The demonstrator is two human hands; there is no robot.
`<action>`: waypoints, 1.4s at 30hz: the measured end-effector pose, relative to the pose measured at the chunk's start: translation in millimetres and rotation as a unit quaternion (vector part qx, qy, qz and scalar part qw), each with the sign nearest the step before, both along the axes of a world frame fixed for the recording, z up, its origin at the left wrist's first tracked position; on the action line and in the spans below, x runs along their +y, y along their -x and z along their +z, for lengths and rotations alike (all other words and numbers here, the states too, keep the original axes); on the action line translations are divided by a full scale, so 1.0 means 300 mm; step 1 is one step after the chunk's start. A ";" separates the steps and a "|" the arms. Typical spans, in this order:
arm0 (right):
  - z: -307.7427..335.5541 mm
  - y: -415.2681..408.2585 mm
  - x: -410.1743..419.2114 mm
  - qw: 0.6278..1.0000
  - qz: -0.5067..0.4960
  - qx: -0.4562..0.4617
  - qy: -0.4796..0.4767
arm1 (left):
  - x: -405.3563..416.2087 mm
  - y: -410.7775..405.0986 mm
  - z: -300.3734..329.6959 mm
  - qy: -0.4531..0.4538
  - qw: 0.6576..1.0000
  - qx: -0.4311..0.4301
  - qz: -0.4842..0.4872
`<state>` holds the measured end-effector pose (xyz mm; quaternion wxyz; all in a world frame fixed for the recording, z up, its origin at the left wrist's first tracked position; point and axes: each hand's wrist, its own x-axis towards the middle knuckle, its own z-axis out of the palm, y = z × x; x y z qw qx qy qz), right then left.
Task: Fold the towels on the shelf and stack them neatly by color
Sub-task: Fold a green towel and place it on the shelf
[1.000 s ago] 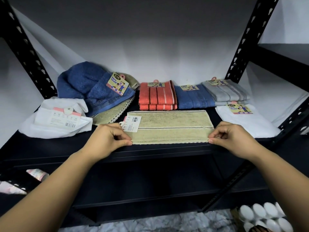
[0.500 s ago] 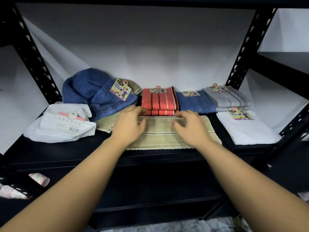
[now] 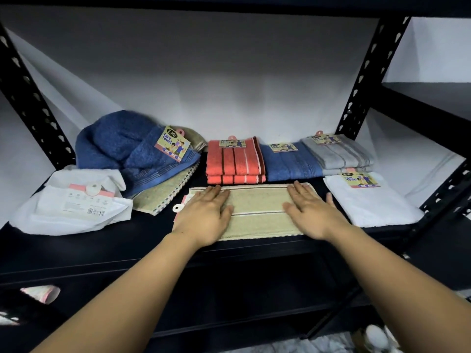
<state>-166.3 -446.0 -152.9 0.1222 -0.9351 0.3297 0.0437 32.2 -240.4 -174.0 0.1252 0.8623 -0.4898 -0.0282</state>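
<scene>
The folded beige towel (image 3: pixel 257 212) is pressed flat at the shelf (image 3: pixel 102 250) front by the left hand (image 3: pixel 206 215) and right hand (image 3: pixel 311 212), fingers straight; the fold could be skewed if uneven pressure is applied.

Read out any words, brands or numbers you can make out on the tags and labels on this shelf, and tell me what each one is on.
"ENE" and "Face Towel": tag on the crumpled blue towel.
"ENE" and "Face Towel": tag on the white folded towel.
Tags on the coral, folded blue and grey towels: too small to read.
White package: barcode and print, too blurred to read.
</scene>
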 end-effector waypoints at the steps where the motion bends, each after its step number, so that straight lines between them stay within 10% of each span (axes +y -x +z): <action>1: 0.002 0.008 -0.011 1.000 0.002 -0.009 -0.010 | 0.000 0.000 0.002 0.002 1.000 -0.002 -0.001; 17: 0.075 -0.019 -0.048 0.955 -0.217 -0.157 -0.126 | -0.001 0.025 0.018 0.022 0.999 -0.027 0.002; 30: 0.253 0.049 -0.022 0.904 -0.100 -0.311 -0.276 | -0.044 -0.077 0.054 0.051 0.973 0.026 -0.224; 42: 0.369 0.021 -0.026 0.915 -0.002 -0.317 -0.251 | -0.137 0.009 0.081 -0.034 0.970 -0.066 -0.230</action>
